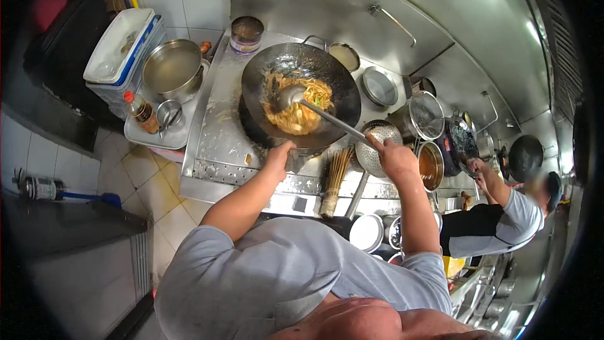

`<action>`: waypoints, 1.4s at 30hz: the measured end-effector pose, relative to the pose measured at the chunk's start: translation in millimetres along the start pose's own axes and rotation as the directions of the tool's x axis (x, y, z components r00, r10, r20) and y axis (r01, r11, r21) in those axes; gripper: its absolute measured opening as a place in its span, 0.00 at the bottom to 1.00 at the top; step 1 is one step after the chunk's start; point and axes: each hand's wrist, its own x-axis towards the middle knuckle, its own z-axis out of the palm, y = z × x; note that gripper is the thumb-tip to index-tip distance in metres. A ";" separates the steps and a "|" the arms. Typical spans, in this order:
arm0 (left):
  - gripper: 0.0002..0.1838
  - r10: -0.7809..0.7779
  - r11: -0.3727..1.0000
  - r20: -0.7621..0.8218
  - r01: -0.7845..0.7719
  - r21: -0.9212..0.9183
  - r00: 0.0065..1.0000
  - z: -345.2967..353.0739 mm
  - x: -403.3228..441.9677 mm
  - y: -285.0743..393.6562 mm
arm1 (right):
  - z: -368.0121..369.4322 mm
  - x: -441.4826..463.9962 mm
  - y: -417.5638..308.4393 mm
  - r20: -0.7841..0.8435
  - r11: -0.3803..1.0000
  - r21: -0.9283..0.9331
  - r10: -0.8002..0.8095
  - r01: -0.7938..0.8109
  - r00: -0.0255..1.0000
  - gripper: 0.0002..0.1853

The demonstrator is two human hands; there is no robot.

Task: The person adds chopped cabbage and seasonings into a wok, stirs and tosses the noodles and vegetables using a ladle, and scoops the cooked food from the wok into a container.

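Two hands are both grasping: L hand (278,158) holds wok (343,85) at its near rim, R hand (395,158) is closed round the handle of ladle (333,118). Noodles (297,124) lie inside wok, w/ ladle's bowl among them, beyond L hand, far-left of R hand. Bamboo brush (336,179) rests btwn.

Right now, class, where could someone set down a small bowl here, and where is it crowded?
Best patch: the stained steel counter left of the wok, between the tin behind and the perforated strip in front. Crowded: right of the wok, with strainer, bamboo brush and pots; also the far-left tray, with bottle and cup.
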 end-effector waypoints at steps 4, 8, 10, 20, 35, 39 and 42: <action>0.08 -0.065 0.997 -0.015 0.065 -0.030 0.998 4.8 8.7 5.9 | 7.7 -55.1 10.7 0.020 0.996 0.057 0.071 -0.072 0.997 0.37; 0.10 -0.064 0.984 0.084 0.049 0.172 0.994 -27.1 41.0 -11.5 | -8.8 -115.0 27.6 0.016 0.898 0.440 -0.029 0.019 0.999 0.33; 0.05 0.046 0.989 0.004 -0.046 0.141 0.999 -15.5 11.1 -16.5 | -19.9 -135.7 27.6 0.058 0.890 0.457 -0.036 0.005 0.998 0.32; 0.05 0.094 0.972 -0.030 -0.085 0.218 0.995 -38.5 -66.1 -37.2 | 126.6 -70.2 -55.5 0.003 0.864 0.492 0.122 -0.108 0.993 0.35; 0.05 0.072 0.981 0.002 -0.071 0.183 0.997 -19.4 -74.0 -18.6 | 100.6 -91.6 -50.5 0.029 0.825 0.558 0.088 -0.089 0.996 0.33; 0.06 0.175 0.917 0.129 -0.209 0.339 0.976 -73.8 -108.0 -41.9 | 123.7 -92.1 -79.6 0.019 0.848 0.475 0.256 -0.233 0.967 0.33; 0.06 0.069 0.984 0.126 -0.089 0.155 0.990 -62.5 -98.9 -31.1 | 159.4 -109.8 -68.6 -0.149 0.714 0.700 0.173 -0.020 0.974 0.34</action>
